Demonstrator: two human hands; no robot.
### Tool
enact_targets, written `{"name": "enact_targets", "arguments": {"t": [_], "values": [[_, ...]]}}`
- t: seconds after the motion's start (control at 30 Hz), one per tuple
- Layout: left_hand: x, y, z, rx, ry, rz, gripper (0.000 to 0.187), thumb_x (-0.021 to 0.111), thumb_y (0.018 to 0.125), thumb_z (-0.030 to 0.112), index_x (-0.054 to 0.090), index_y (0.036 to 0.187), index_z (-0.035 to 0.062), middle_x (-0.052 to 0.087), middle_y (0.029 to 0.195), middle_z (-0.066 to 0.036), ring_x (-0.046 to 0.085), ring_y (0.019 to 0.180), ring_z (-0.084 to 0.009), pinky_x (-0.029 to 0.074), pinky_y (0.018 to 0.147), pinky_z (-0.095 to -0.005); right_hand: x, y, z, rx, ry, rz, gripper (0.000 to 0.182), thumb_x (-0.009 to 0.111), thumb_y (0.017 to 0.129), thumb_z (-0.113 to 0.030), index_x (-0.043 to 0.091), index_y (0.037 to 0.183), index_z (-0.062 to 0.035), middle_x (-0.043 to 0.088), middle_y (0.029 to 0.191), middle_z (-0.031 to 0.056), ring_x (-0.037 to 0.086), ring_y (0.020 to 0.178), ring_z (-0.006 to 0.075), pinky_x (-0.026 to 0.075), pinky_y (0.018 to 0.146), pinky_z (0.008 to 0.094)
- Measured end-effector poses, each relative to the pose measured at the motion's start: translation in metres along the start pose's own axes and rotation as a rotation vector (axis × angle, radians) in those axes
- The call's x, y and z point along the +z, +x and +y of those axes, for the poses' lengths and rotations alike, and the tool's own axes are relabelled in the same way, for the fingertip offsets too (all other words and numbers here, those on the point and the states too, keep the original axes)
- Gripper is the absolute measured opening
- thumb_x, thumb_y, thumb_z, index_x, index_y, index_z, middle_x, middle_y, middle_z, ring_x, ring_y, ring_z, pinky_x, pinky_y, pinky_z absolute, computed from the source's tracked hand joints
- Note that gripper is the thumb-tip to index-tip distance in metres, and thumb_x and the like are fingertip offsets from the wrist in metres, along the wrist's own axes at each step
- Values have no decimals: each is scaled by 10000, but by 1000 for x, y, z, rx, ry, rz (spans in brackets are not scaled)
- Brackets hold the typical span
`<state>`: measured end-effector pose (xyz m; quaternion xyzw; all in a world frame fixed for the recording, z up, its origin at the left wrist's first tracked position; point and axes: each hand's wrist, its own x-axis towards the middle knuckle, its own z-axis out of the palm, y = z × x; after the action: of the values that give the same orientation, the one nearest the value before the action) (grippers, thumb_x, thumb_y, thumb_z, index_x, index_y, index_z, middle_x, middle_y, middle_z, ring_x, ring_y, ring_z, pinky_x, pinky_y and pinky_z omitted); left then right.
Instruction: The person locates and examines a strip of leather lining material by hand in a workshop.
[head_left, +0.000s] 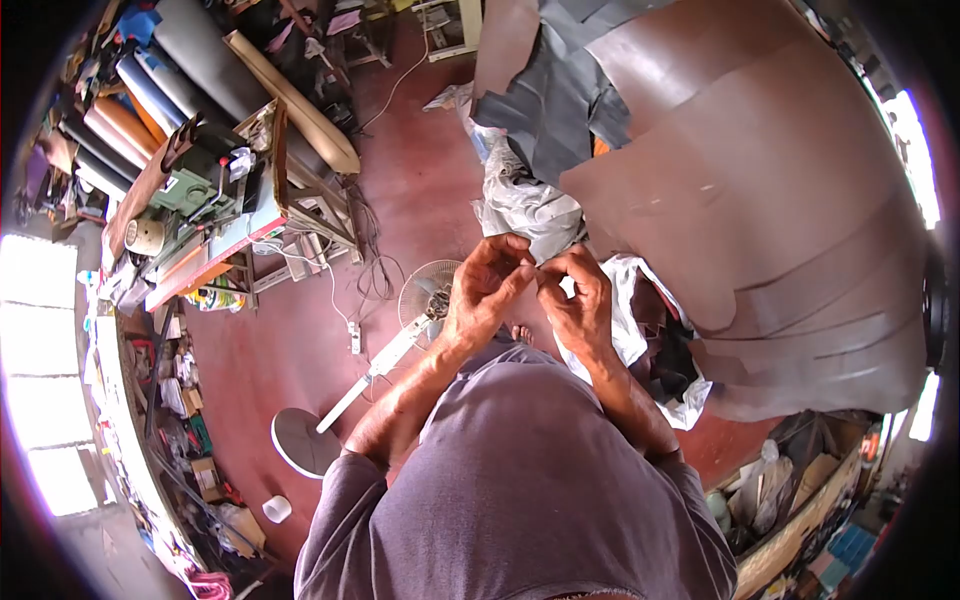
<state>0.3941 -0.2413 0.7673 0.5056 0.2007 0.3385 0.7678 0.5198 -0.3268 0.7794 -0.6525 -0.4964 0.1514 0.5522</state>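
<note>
My left hand (488, 289) and my right hand (580, 302) are raised in front of my chest, fingertips almost meeting. Thumb and fingers are pinched together on both hands. Whatever lies between them is too small or hidden to make out. Just beyond my fingertips, lower down, is a crumpled grey plastic sheet or bag (538, 212). To the right of my right hand a white bag (628, 330) stands open, with dark pieces (672, 362) inside it.
Large brown leather-like sheets (750, 170) are spread at right, with dark grey pieces (550, 110) beside them. A pedestal fan (400, 345) stands at left on the red floor (240, 370). Farther left are a workbench with a green machine (195, 187), cables and material rolls (215, 65).
</note>
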Motion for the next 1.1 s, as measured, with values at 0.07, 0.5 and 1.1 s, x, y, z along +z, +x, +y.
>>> {"name": "enact_targets", "arguments": {"t": [0.07, 0.5, 1.1], "values": [[4, 5, -5, -32, -113, 58, 325, 678, 905, 91, 547, 1194, 16, 628, 980, -33, 591, 959, -107, 463, 870, -256, 7, 14, 8, -71, 18, 17, 103, 677, 778, 13, 609, 853, -9, 579, 797, 85, 600, 721, 203, 482, 640, 317], [-112, 149, 16, 156, 198, 105, 102, 692, 880, 46, 662, 975, 22, 661, 981, -41, 621, 937, -119, 487, 856, -278, 88, 170, 63, -208, -108, -114, 146, 670, 767, 40, 618, 890, -18, 561, 819, 83, 598, 727, 215, 488, 616, 322], [-466, 608, 151, 248, 725, 160, 195, 660, 808, -40, 630, 995, 6, 623, 879, -131, 642, 809, -293, 515, 677, -346, 405, 663, 188, 13, 94, -306, 142, 593, 752, 56, 616, 873, -15, 589, 834, 112, 604, 761, 240, 481, 668, 331]]}}
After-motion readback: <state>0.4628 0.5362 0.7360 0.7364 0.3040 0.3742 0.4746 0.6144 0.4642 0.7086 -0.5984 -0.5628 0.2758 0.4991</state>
